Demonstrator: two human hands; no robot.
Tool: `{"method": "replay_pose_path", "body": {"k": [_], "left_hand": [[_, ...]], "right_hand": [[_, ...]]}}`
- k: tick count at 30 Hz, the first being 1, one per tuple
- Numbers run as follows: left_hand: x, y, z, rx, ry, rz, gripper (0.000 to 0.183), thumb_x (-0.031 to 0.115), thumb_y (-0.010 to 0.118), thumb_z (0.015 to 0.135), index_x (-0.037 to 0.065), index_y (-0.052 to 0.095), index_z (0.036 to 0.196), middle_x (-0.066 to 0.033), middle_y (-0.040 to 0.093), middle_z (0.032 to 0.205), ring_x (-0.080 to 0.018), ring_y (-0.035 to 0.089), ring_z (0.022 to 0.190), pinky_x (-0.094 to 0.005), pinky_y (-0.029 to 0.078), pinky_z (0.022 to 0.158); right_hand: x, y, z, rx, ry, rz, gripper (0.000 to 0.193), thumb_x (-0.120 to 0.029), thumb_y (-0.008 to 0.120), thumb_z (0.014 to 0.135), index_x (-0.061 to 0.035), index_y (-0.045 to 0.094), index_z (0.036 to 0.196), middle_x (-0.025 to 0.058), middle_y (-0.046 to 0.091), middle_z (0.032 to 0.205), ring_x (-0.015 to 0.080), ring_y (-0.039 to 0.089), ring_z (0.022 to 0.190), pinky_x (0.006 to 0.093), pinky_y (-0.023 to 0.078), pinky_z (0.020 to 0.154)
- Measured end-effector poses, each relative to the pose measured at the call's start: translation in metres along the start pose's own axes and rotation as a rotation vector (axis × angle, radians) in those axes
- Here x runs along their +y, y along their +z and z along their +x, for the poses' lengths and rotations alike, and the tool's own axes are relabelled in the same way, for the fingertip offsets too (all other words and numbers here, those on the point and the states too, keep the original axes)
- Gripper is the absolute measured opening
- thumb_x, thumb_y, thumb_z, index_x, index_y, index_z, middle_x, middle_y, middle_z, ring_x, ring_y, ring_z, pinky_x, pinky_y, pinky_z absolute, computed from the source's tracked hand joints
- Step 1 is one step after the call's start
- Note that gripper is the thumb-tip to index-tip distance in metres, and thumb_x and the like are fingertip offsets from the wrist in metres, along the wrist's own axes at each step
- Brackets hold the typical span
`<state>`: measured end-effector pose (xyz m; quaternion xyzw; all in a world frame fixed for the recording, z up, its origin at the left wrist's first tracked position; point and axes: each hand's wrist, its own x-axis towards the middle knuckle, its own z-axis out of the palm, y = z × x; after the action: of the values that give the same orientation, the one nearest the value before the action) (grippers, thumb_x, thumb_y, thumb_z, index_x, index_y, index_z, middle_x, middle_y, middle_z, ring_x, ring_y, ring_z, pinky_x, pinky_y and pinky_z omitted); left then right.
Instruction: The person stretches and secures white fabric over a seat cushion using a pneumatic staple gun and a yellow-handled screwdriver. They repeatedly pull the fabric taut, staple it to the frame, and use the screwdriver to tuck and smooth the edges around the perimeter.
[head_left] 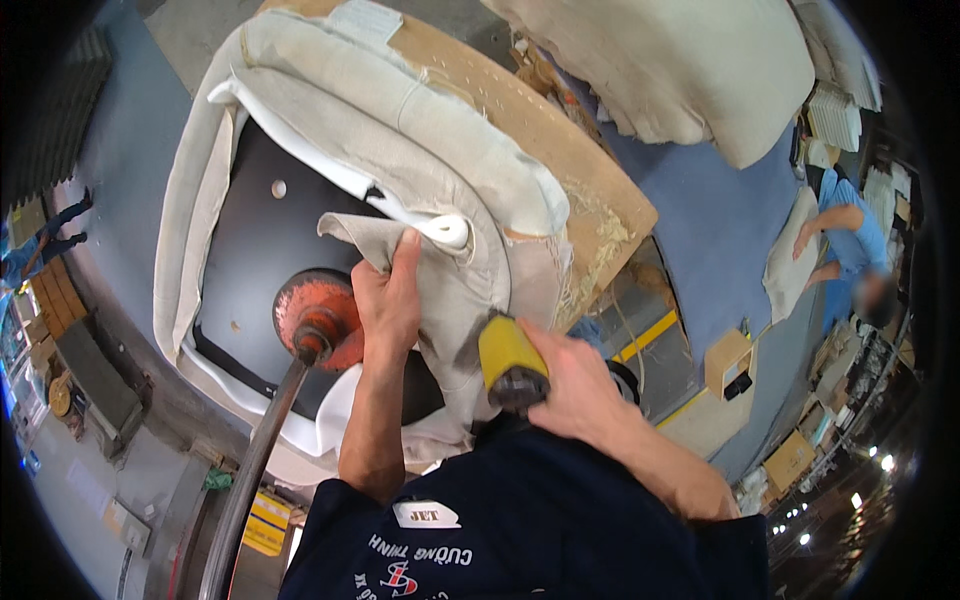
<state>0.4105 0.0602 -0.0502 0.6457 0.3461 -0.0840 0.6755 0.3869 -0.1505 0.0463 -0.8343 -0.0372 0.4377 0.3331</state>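
Observation:
A beige fabric cover wraps a padded, rounded upholstered piece with a black panel in its middle. My left hand pinches a folded edge of this fabric, thumb and fingers closed on it. White foam shows along the inner rim, and a rolled white end sticks out just beyond my fingertips. My right hand grips a yellow and black staple gun, held against or just over the fabric at the near right; its tip is hidden. A worn red round pad rests on the panel beside my left wrist.
A metal rod runs from the pad toward the lower left. Under the piece lies a wooden board. Another beige upholstered piece stands at the far right. A person in blue handles fabric at the right; another person is at the far left.

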Motion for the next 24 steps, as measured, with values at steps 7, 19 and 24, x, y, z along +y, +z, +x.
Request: {"method": "replay_pose_path", "body": {"k": [7, 19, 24], "left_hand": [[0.008, 0.007, 0.018, -0.023, 0.157, 0.171, 0.032, 0.023, 0.058, 0.107, -0.007, 0.067, 0.098, 0.0019, 0.063, 0.084, -0.006, 0.052, 0.08, -0.0261, 0.045, 0.072], [-0.033, 0.002, -0.162, -0.026, 0.185, 0.807, 0.045, 0.029, 0.08, 0.086, -0.001, 0.059, 0.112, -0.0144, 0.063, 0.093, -0.0304, 0.064, 0.082, -0.0439, 0.051, 0.072], [-0.049, 0.008, -0.125, 0.05, 0.428, 0.895, 0.022, 0.022, 0.073, 0.093, 0.001, 0.064, 0.095, -0.0164, 0.062, 0.079, -0.0382, 0.063, 0.071, -0.0447, 0.05, 0.063]], "right_hand": [[0.003, 0.004, -0.001, -0.016, 0.019, 0.009, 0.075, -0.009, 0.076, 0.069, 0.0045, 0.054, 0.139, 0.0302, 0.068, 0.117, 0.0471, 0.065, 0.111, 0.0471, 0.054, 0.095], [0.068, 0.029, -0.024, 0.246, -0.183, 0.109, 0.078, -0.013, 0.08, 0.069, 0.0017, 0.054, 0.142, 0.0257, 0.068, 0.124, 0.0422, 0.066, 0.114, 0.043, 0.054, 0.097], [0.071, 0.029, -0.021, 0.276, -0.176, 0.126, 0.081, -0.012, 0.081, 0.067, 0.0016, 0.055, 0.142, 0.0266, 0.067, 0.127, 0.0425, 0.065, 0.117, 0.043, 0.054, 0.098]]}}
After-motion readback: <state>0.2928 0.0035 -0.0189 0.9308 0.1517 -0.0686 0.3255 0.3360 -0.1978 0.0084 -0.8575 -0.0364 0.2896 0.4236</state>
